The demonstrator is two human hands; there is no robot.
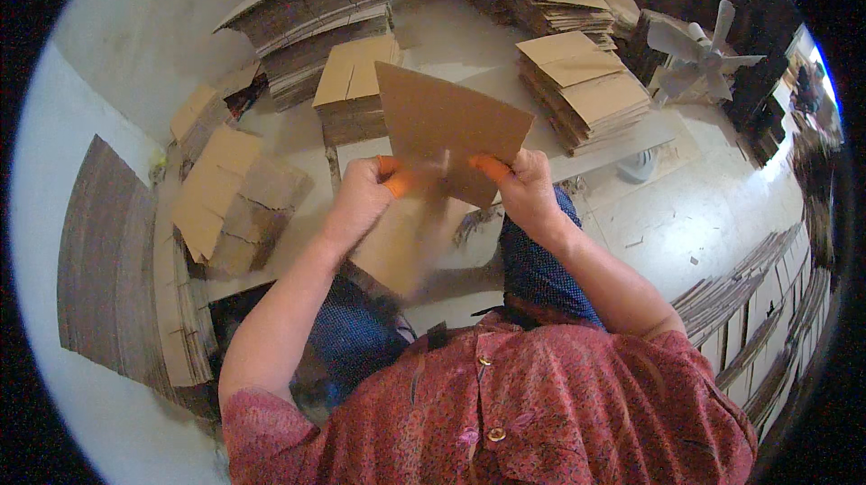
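Between my two hands is a brown cardboard sheet, tilted up in front of me, its lower part smeared by motion. My left hand grips its left lower edge, with orange coverings on the fingers. At the right lower edge, my right hand pinches the sheet, its thumb also covered in orange. Another cardboard piece, lighter and blurred, lies below the sheet, between my knees. Whether it joins the held sheet, I cannot tell.
Stacks of cut cardboard surround me: a near left stack, a back left stack and a back right stack. A fan with pale blades stands at the far right. More cardboard lies by my right elbow.
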